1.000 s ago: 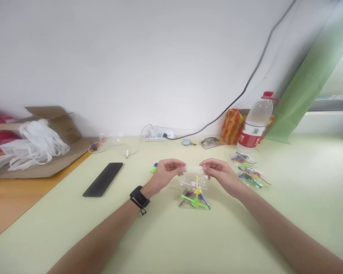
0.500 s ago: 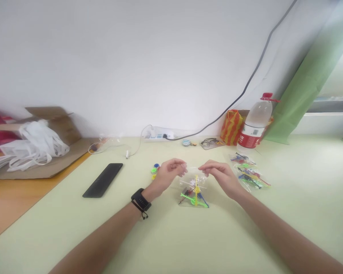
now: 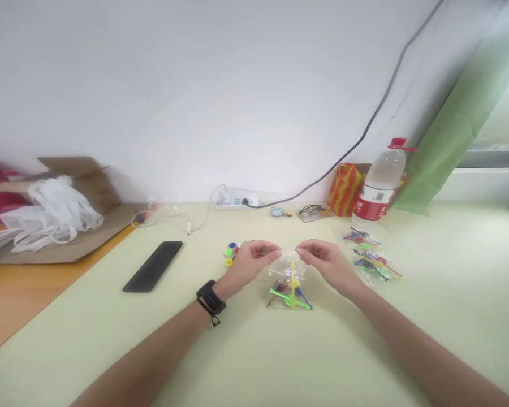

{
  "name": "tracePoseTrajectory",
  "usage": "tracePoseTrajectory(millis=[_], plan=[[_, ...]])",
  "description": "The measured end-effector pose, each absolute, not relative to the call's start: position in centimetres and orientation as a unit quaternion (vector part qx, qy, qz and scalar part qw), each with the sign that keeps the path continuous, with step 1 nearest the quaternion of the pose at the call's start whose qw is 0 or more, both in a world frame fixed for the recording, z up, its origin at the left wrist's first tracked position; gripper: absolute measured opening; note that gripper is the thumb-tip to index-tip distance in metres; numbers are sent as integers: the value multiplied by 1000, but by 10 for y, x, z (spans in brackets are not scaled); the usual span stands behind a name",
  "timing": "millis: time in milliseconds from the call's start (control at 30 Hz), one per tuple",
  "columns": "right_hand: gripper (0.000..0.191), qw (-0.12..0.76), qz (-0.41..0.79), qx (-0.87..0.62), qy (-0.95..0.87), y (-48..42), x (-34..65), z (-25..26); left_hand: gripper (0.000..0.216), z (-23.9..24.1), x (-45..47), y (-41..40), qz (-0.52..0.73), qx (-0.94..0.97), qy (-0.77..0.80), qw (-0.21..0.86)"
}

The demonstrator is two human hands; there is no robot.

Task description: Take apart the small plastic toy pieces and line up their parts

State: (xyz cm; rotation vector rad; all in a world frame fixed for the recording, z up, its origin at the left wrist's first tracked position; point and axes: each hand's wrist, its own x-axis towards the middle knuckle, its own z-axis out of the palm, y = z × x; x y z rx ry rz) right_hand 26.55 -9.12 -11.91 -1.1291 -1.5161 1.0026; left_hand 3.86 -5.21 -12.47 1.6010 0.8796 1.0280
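A clear plastic bag (image 3: 280, 276) with green, yellow, blue and red plastic pieces inside stands between my hands on the table. My left hand (image 3: 254, 261) pinches the left side of its top edge between thumb and fingers. On the opposite side, my right hand (image 3: 326, 261) grips the top edge in the same way. Small round discs (image 3: 228, 254) in blue, green and yellow lie just beyond my left hand, partly hidden by it. More clear bags of coloured pieces (image 3: 375, 263) rest to the right of my right hand.
A black flat slab (image 3: 152, 267) lies at the left. Along the wall are a power strip (image 3: 233, 204), a tape-like roll (image 3: 276, 212), a striped bag (image 3: 343, 189) and a large water bottle (image 3: 379, 183). White plastic strips (image 3: 59, 215) sit on cardboard at the far left.
Both hands have closed more firmly on the bag's top edge, my right fingers now curled in a pinch. The bag has shifted very slightly right in view.
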Motion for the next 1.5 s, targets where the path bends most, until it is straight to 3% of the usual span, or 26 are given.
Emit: tracePoseTrajectory(millis=[1067,1500], plan=[[31,467,366,-452,-666,-93,261,-119,24,-118,40,-58,399,709,339,472],[29,468,434,-442,-631,-88,268,-120,26,-124,36,-51,405,694,355,478]])
